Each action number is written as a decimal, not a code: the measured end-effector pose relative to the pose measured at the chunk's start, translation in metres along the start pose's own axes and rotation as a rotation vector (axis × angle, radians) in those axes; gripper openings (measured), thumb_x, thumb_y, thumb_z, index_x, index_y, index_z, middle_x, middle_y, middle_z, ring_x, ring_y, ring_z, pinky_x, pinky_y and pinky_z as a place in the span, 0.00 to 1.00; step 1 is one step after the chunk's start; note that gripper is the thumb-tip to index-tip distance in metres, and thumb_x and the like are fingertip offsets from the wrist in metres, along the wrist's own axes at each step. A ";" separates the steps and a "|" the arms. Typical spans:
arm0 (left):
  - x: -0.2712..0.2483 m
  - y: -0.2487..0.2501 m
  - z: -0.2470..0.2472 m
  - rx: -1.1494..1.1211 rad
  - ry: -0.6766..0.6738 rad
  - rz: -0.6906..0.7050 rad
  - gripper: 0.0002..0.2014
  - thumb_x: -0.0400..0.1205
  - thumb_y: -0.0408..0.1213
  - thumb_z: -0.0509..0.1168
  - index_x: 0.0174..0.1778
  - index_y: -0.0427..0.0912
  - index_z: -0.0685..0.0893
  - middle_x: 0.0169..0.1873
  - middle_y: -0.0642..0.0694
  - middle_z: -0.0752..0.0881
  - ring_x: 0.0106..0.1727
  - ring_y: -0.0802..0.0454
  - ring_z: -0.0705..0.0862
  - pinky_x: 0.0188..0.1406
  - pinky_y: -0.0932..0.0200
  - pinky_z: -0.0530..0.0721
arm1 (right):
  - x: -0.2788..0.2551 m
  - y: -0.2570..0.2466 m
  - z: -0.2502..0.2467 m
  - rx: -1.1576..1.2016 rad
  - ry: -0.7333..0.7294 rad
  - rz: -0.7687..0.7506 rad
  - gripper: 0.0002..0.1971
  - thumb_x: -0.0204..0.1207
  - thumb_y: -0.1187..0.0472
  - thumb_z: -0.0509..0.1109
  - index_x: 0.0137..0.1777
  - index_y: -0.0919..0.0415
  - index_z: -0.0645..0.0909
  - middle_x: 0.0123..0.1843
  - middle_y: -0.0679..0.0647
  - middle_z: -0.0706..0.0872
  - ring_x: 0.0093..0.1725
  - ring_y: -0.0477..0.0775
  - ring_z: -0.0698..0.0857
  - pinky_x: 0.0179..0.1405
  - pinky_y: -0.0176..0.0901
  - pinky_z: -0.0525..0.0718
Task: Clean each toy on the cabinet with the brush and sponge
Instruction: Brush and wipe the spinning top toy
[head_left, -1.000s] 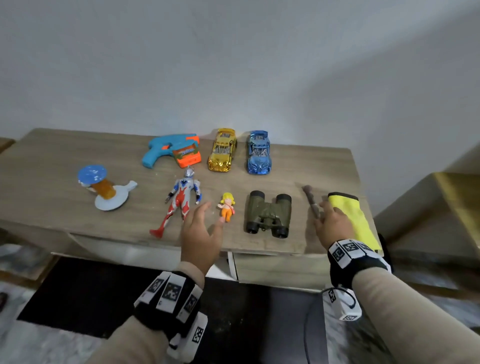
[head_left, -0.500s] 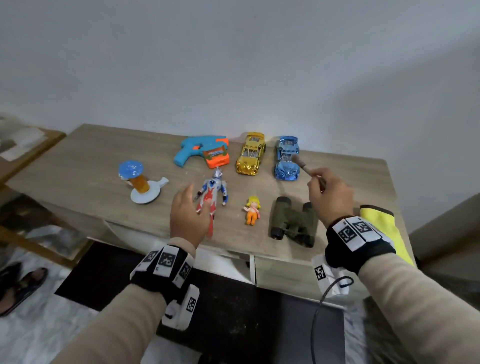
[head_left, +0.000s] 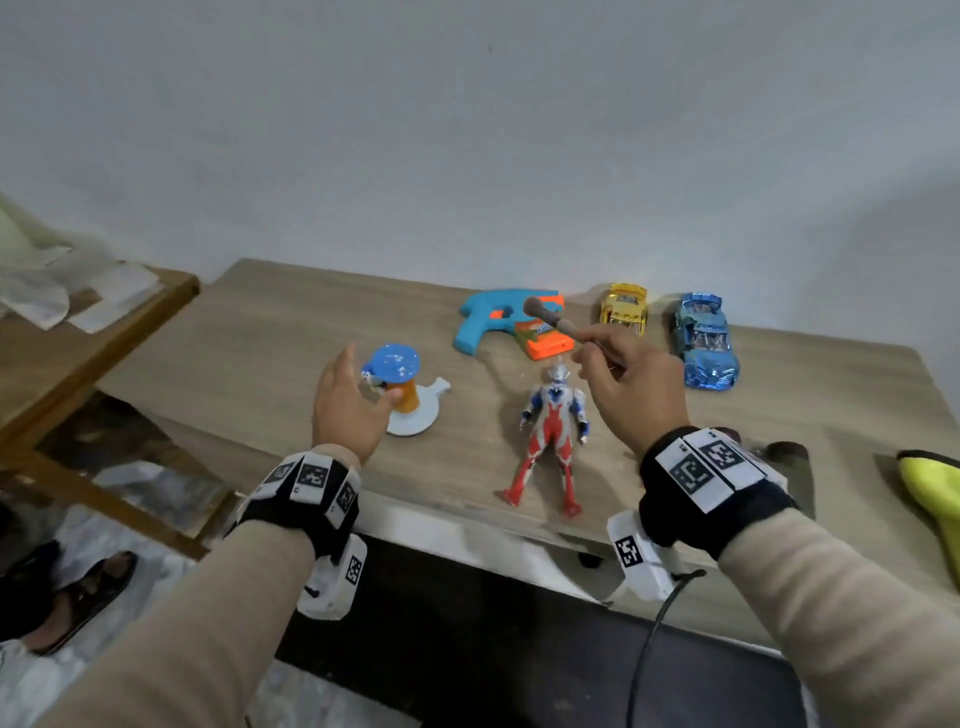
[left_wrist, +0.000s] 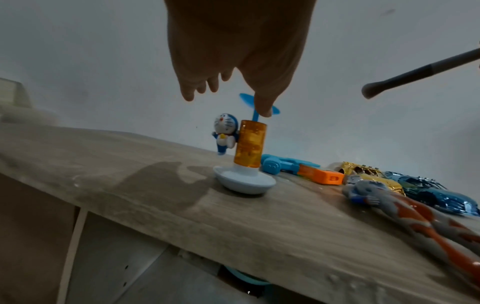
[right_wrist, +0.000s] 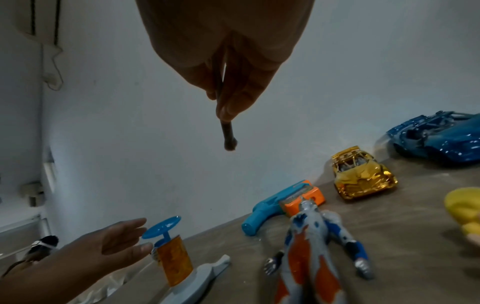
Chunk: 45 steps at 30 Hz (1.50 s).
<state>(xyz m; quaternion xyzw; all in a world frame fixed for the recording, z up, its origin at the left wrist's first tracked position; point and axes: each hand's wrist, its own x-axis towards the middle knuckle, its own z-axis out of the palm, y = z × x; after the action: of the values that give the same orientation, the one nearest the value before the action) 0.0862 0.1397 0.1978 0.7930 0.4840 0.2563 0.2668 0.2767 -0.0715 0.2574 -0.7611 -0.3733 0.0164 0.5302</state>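
A Doraemon toy (head_left: 402, 387) with a blue disc top, orange cylinder and white base stands at the left of the wooden cabinet (head_left: 260, 364). My left hand (head_left: 366, 382) is open beside it, fingers straight and thumb close to the cylinder (left_wrist: 249, 144); whether they touch is unclear. My right hand (head_left: 631, 384) pinches a thin dark brush (head_left: 548, 317), held in the air with its head above the blue-and-orange water gun (head_left: 493, 325). A red, blue and silver hero figure (head_left: 553, 431) lies between my hands. A yellow sponge cloth (head_left: 935, 493) lies at the far right.
A gold car (head_left: 625, 309) and a blue car (head_left: 704, 338) sit at the back by the wall. Dark binoculars (head_left: 787, 452) are mostly hidden behind my right wrist. A lower wooden table (head_left: 130, 322) with papers stands to the left, sandals (head_left: 67, 597) on the floor.
My left hand moved left from the hero figure to the Doraemon toy. My right hand lifted the brush from beside the sponge cloth and carried it left to above the water gun.
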 end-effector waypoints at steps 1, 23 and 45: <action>0.008 -0.006 -0.002 -0.032 -0.048 0.002 0.41 0.75 0.39 0.74 0.81 0.39 0.61 0.79 0.40 0.67 0.80 0.44 0.64 0.77 0.54 0.61 | 0.000 -0.005 0.011 0.002 0.014 0.002 0.10 0.77 0.64 0.66 0.54 0.55 0.86 0.41 0.52 0.90 0.39 0.48 0.87 0.37 0.33 0.82; 0.058 -0.035 -0.019 -0.339 -0.449 0.222 0.30 0.70 0.42 0.79 0.68 0.51 0.78 0.55 0.58 0.82 0.55 0.61 0.80 0.57 0.68 0.73 | -0.037 -0.071 0.092 -0.143 0.159 0.176 0.09 0.75 0.60 0.66 0.51 0.48 0.85 0.38 0.52 0.90 0.38 0.50 0.88 0.40 0.49 0.86; 0.063 -0.053 -0.015 -0.409 -0.376 0.155 0.20 0.75 0.28 0.73 0.62 0.45 0.84 0.51 0.46 0.88 0.48 0.53 0.86 0.58 0.60 0.82 | -0.036 -0.090 0.092 -0.075 0.184 0.168 0.11 0.77 0.64 0.64 0.51 0.48 0.84 0.41 0.52 0.90 0.39 0.45 0.88 0.39 0.35 0.85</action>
<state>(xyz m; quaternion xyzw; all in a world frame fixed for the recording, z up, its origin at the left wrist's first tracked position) 0.0682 0.2199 0.1826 0.7909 0.3025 0.2167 0.4858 0.1623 -0.0049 0.2775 -0.8074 -0.2583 -0.0234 0.5300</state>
